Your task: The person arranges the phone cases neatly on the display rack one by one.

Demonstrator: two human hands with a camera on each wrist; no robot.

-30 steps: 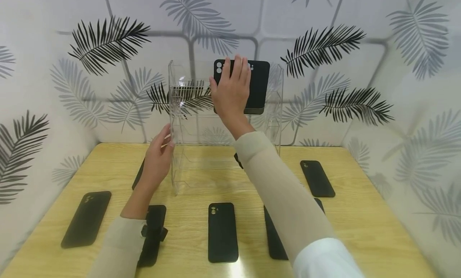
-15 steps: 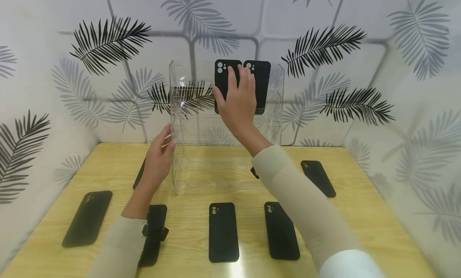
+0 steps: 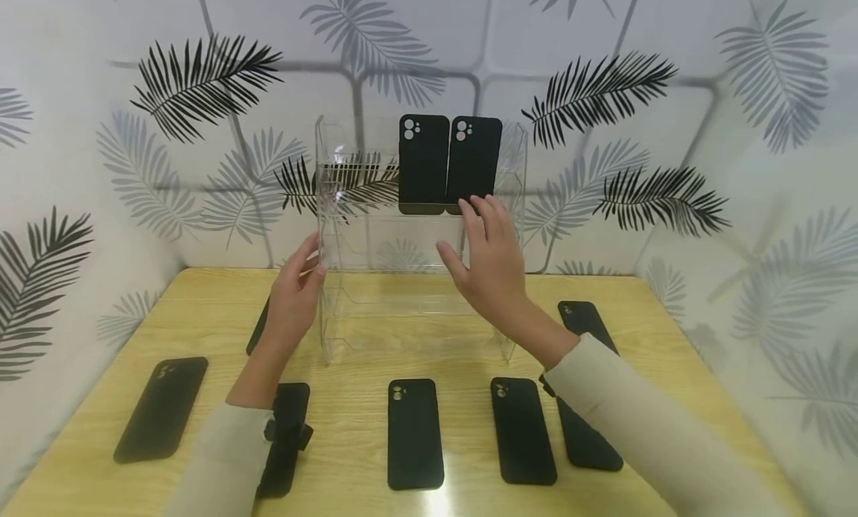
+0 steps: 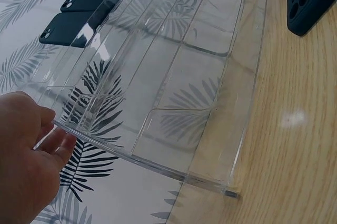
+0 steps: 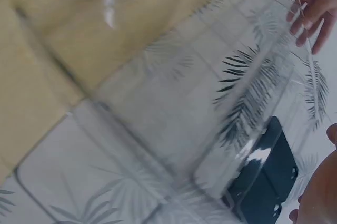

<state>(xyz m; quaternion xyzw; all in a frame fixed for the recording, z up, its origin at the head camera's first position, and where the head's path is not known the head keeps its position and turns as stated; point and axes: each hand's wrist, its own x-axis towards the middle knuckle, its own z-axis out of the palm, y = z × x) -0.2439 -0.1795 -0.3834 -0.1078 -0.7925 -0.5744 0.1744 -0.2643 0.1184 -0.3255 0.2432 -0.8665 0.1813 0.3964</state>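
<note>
A clear acrylic display rack with stepped shelves stands upright at the back of the table. My left hand grips its left side edge; in the left wrist view the thumb and fingers lie on either side of the panel. Two black phone cases, a left one and a right one, lean side by side on the top shelf, camera holes up. My right hand is in front of the rack, just below the right case, fingers spread and holding nothing.
More black phone cases lie on the wooden table: one front centre, one right of it, another at far left. My left sleeve partly covers a case; my right forearm crosses others. Leaf-patterned cloth hangs behind.
My right hand has come off the cases on the top shelf and moved down and to the right. Both cases stay leaning there, and the left hand keeps its place on the rack.
</note>
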